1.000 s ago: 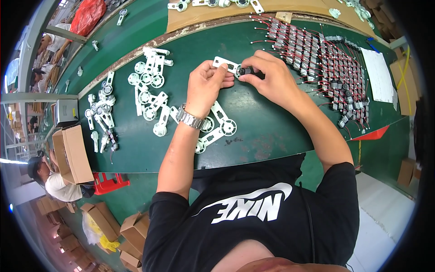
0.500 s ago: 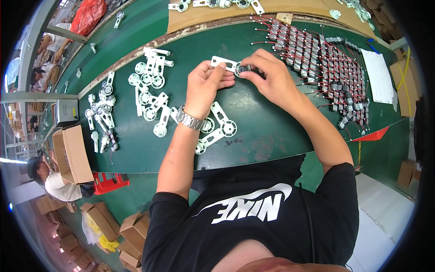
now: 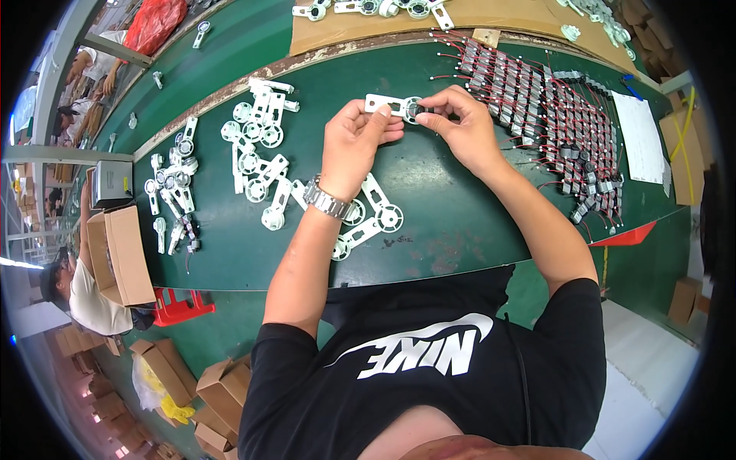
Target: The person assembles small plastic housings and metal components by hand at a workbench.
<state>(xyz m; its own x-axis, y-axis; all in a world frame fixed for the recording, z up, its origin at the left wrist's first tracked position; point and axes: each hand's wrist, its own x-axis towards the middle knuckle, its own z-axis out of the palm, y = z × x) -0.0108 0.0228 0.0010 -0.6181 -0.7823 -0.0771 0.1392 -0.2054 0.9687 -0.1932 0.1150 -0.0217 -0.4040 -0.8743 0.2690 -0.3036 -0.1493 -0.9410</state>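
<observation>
My left hand [image 3: 355, 138] is closed round the flat slotted end of a pale plastic housing [image 3: 376, 101], holding it above the table. At the housing's other end, a round ring shows something dark inside, too small to tell. My right hand [image 3: 464, 129] pinches the edge of this ring between thumb and fingers. More pale plastic housings [image 3: 389, 218] lie loose on the green table, left of and below my left hand. To the right of my right hand, rows of small grey motors [image 3: 521, 100] with red wires lie spread out.
The green table [image 3: 452, 207] curves round me. Farther left lie several housings with dark centres [image 3: 178, 180]. A cardboard box [image 3: 123, 257] stands at the left edge, a white sheet [image 3: 640, 142] lies at the right. Cardboard [image 3: 498, 14] with parts is beyond the table; a co-worker [image 3: 96, 303] is at far left.
My right fingers have shifted from over the ring to its right edge, so more of the ring shows. The housing has moved slightly right. The co-worker at far left has raised an arm.
</observation>
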